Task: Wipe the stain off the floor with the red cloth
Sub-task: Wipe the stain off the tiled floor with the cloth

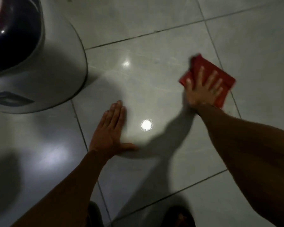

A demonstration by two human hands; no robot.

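A folded red cloth (203, 66) lies flat on the grey tiled floor (146, 82) at the right of the middle tile. My right hand (203, 89) presses down on it with fingers spread, palm on the cloth; the hand and cloth are blurred. My left hand (110, 128) rests flat on the same tile nearer to me, fingers together, thumb out, holding nothing. Faint pale streaks cross the tile between the hands. No distinct stain shows on the glossy surface.
A large white and dark blue rounded object (39, 63) stands on the floor at the upper left, close to the left hand. Dark grout lines divide the tiles. Two light reflections (146, 125) shine on the tile. My feet (179, 217) show at the bottom edge.
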